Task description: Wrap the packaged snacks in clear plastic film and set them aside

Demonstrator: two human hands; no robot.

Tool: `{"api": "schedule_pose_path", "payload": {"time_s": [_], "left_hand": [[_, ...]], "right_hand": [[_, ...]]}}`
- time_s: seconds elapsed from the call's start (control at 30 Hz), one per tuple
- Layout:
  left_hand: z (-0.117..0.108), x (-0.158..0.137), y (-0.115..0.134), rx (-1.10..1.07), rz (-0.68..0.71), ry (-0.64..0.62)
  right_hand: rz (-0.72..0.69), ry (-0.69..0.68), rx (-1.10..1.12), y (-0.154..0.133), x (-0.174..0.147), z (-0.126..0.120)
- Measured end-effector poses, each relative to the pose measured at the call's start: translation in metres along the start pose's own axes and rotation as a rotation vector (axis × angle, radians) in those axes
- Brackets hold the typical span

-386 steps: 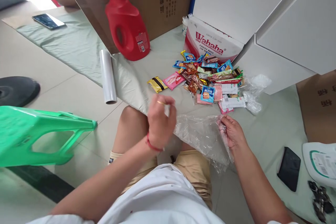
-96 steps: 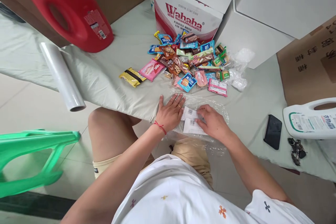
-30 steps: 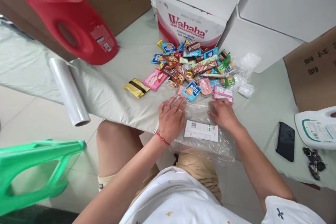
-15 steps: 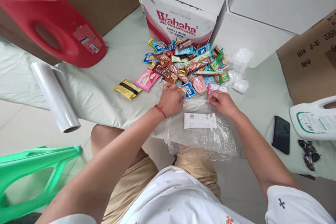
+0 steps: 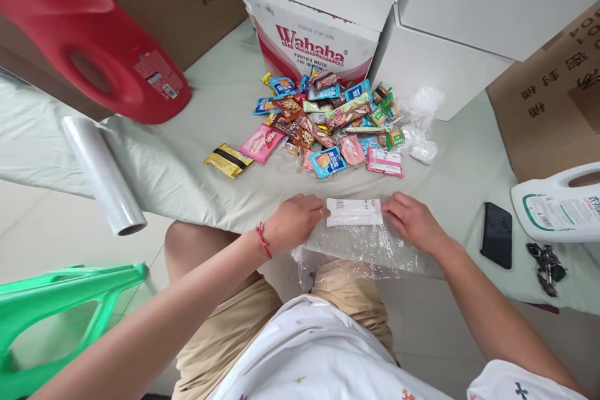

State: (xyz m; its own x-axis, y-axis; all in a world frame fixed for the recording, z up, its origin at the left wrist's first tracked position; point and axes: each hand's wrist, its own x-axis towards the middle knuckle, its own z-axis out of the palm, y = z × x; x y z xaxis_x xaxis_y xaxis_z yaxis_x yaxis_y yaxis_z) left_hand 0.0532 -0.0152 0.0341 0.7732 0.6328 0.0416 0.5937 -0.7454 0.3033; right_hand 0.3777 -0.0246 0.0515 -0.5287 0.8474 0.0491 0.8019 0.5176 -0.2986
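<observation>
Left hand [image 5: 304, 220]: fingers narrow, pinching clear plastic film [image 5: 355, 244] at left end of barcoded white packet [image 5: 354, 213]; right hand [image 5: 415, 222]: fingers likewise pinched on film, right end. Packet between hands, near side of wrapped-snack pile [image 5: 323, 117]; Wahaha carton [image 5: 313, 39] farther back

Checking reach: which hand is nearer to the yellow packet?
Left. The left hand is at the left end of the white packet, to the right of the yellow packet and closer to the person; the right hand is farther off, at the white packet's right end.
</observation>
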Motion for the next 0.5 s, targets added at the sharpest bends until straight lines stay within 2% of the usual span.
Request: {"api": "schedule_pose_path", "payload": {"time_s": [0.13, 0.2, 0.3, 0.43, 0.5], "left_hand": [[0.017, -0.014, 0.013, -0.064, 0.032, -0.030], [0.019, -0.019, 0.016, -0.105, 0.022, -0.015], [0.020, -0.021, 0.018, -0.162, 0.012, 0.009], [0.024, -0.016, 0.015, -0.154, 0.008, -0.018], [0.025, -0.012, 0.013, -0.141, -0.003, -0.042]], "right_hand": [[-0.043, -0.026, 0.001, 0.009, -0.023, 0.017], [-0.031, 0.014, 0.026, 0.006, -0.038, 0.018], [0.000, 0.116, 0.051, -0.015, -0.064, 0.019], [-0.127, 0.057, 0.010, -0.053, -0.090, 0.039], [-0.139, 0.067, -0.002, -0.063, -0.094, 0.049]]}}
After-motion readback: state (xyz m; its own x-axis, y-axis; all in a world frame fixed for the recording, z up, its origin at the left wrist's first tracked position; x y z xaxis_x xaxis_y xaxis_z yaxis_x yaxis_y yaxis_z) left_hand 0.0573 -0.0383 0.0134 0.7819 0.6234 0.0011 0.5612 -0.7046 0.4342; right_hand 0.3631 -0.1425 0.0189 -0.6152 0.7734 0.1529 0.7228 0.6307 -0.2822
